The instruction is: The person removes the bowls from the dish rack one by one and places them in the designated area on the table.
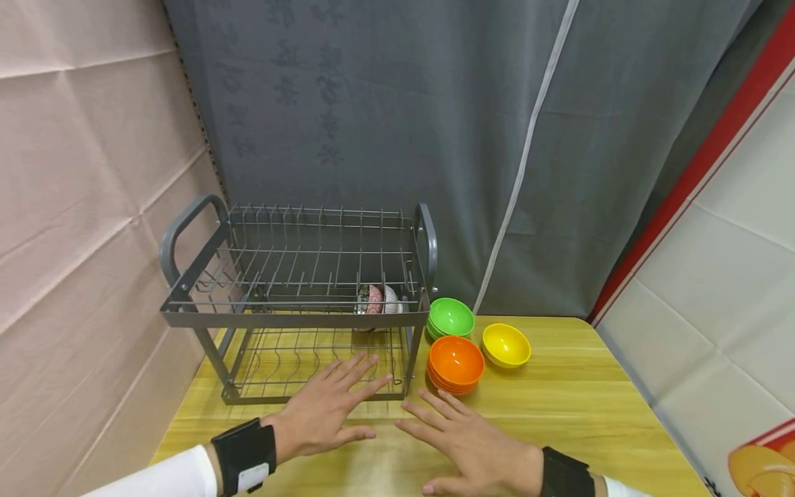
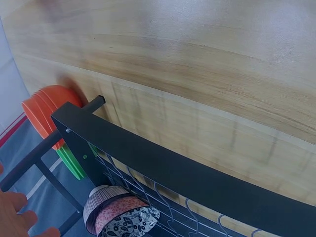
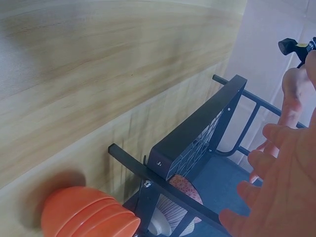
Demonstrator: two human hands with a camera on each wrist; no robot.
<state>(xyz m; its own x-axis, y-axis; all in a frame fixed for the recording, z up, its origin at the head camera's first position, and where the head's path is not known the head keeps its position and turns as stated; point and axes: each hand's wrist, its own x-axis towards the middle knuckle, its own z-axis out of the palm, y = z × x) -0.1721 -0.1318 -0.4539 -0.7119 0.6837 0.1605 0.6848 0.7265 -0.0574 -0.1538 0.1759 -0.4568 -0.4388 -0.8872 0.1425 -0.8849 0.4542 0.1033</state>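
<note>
My left hand (image 1: 323, 407) is held out with fingers spread, in front of the lower tier of a dark two-tier dish rack (image 1: 295, 319). To its right, my right hand (image 1: 468, 442) is spread in the same way, fingertips just short of a stack of orange bowls (image 1: 456, 362). Neither hand holds anything. Behind the orange stack sit green bowls (image 1: 451, 317), with a yellow bowl (image 1: 506, 345) to their right. Several patterned bowls (image 2: 123, 212) lean together at the rack's right end, seen partly through the upper tier's wires in the head view.
The rack stands on a wood-grain table (image 1: 559, 414) near a pale cloth wall (image 1: 81, 207) at left. A grey curtain (image 1: 385, 103) hangs behind it. White panelling (image 1: 733, 228) with a red stripe borders the right side.
</note>
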